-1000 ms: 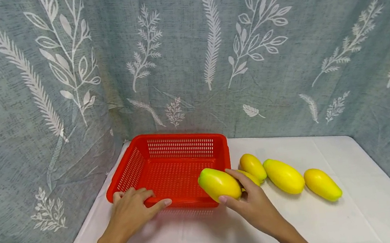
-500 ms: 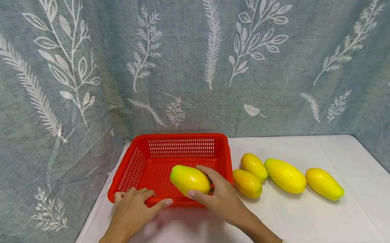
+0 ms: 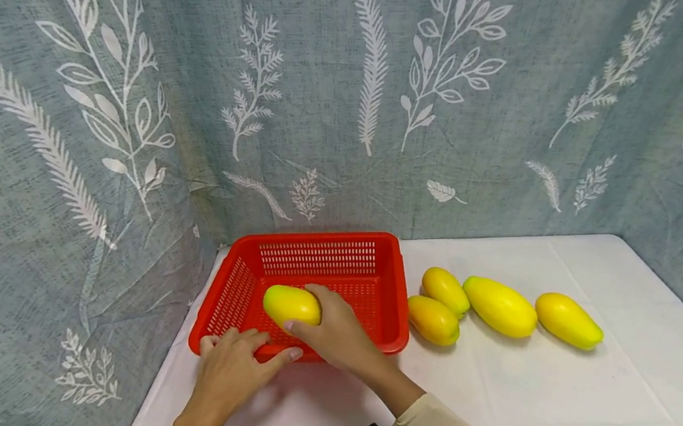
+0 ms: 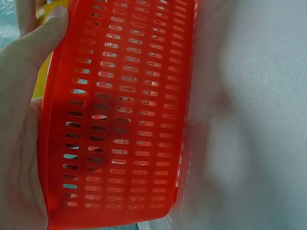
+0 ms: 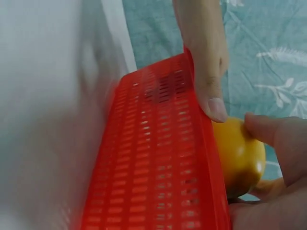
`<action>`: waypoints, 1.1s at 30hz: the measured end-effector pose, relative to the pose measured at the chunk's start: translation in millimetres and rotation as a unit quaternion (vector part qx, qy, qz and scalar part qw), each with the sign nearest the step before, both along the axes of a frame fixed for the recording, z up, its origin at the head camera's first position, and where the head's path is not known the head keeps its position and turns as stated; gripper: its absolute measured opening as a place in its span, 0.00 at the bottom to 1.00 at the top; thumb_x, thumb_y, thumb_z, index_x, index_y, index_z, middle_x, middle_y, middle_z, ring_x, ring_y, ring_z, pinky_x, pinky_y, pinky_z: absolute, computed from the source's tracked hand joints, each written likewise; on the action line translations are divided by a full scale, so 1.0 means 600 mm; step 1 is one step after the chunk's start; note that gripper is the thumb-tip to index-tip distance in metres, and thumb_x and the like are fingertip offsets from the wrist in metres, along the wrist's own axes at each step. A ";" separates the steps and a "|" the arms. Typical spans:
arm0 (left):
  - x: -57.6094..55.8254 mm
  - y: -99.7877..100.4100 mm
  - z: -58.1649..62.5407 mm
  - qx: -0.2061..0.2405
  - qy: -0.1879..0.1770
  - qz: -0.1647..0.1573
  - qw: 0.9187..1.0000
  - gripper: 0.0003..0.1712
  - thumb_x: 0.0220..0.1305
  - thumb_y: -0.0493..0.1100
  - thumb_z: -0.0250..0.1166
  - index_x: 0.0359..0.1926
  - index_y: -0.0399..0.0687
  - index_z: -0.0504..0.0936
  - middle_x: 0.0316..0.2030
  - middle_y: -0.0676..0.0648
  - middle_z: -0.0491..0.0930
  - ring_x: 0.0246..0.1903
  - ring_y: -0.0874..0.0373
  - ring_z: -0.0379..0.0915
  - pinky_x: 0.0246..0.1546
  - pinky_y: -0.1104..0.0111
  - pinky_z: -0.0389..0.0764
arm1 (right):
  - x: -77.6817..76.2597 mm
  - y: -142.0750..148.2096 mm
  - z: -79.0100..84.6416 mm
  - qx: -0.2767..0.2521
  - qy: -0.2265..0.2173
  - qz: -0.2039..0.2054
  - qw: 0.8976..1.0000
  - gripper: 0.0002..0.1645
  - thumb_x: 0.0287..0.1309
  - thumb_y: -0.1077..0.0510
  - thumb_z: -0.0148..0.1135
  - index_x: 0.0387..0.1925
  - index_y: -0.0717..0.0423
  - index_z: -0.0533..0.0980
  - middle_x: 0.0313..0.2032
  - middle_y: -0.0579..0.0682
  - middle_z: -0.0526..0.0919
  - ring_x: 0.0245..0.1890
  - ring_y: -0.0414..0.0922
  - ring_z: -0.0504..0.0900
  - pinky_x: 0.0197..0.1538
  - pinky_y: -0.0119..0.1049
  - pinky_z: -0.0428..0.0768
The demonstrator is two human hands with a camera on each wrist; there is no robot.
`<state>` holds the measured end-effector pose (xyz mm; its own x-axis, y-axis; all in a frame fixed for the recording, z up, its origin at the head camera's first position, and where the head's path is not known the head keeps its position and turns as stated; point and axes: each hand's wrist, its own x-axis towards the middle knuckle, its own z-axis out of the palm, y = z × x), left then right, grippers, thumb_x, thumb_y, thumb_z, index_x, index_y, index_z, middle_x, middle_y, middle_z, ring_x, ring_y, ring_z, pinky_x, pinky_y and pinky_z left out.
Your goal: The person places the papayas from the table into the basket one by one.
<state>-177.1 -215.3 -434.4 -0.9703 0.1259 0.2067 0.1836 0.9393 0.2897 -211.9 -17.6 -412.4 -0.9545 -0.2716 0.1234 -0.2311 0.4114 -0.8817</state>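
Note:
A red plastic basket [image 3: 318,233] with slotted sides stands on the white-covered table. My left hand [image 3: 229,372] grips its near rim at the left, thumb along the outside and fingers over the edge; the left wrist view shows the thumb beside the slotted wall [image 4: 120,120]. My right hand [image 3: 340,335] holds a yellow papaya [image 3: 289,305] with a greenish end, over the inside of the basket. In the right wrist view, thumb and fingers are around the papaya [image 5: 237,158], just behind the rim. Part of it is hidden by the basket wall.
Right of the basket lie several similar yellow fruits: one [image 3: 435,320] close to its side, one [image 3: 445,291] behind that, a larger one [image 3: 500,307] and another [image 3: 568,321] farther right. A leaf-patterned curtain [image 3: 326,100] hangs behind and beside the table [image 3: 534,396].
My right hand has carried the papaya leftward from the basket's right front corner to over its inside. The left hand stays on the rim.

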 end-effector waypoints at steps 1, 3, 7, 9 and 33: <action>0.000 0.000 0.000 -0.002 -0.001 0.001 1.000 0.42 0.60 0.82 0.63 0.48 0.52 0.92 0.45 0.48 0.90 0.37 0.54 0.72 0.39 0.56 0.55 | -0.004 -0.005 0.001 0.007 -0.002 -0.004 1.000 0.41 0.64 0.46 0.72 0.72 0.59 0.70 0.60 0.54 0.81 0.51 0.49 0.80 0.53 0.47 0.81; 0.000 0.000 0.000 0.000 -0.006 0.000 1.000 0.42 0.60 0.82 0.63 0.50 0.51 0.92 0.46 0.48 0.90 0.38 0.53 0.73 0.39 0.55 0.55 | -0.012 -0.015 0.001 0.018 -0.008 -0.009 1.000 0.41 0.64 0.47 0.72 0.72 0.60 0.70 0.59 0.55 0.81 0.50 0.49 0.79 0.52 0.47 0.81; 0.001 -0.003 0.003 0.003 -0.013 0.004 1.000 0.44 0.60 0.81 0.63 0.52 0.49 0.91 0.48 0.47 0.90 0.41 0.51 0.75 0.40 0.54 0.56 | -0.026 -0.032 0.002 0.032 -0.025 -0.010 0.999 0.41 0.64 0.48 0.73 0.71 0.61 0.70 0.55 0.56 0.81 0.46 0.48 0.79 0.49 0.44 0.81; 0.002 -0.004 0.003 0.005 -0.013 0.005 1.000 0.44 0.60 0.81 0.63 0.52 0.48 0.91 0.49 0.46 0.90 0.41 0.51 0.75 0.41 0.55 0.56 | -0.031 -0.038 0.000 0.040 -0.035 -0.008 0.999 0.40 0.63 0.49 0.74 0.70 0.62 0.71 0.54 0.56 0.81 0.45 0.48 0.79 0.47 0.43 0.81; 0.006 -0.003 0.005 0.023 -0.025 0.005 0.999 0.45 0.59 0.82 0.64 0.54 0.50 0.91 0.50 0.50 0.90 0.42 0.55 0.74 0.44 0.54 0.56 | -0.078 -0.079 -0.022 0.187 -0.120 0.049 0.974 0.32 0.64 0.50 0.76 0.59 0.61 0.70 0.43 0.55 0.80 0.41 0.50 0.79 0.56 0.47 0.81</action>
<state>-173.5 -217.3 -431.7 -0.9807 0.1084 0.1628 0.1590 0.9266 0.3409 -258.7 -65.0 -425.6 -0.9111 -0.3457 -0.2245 -0.0917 0.7008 -0.7074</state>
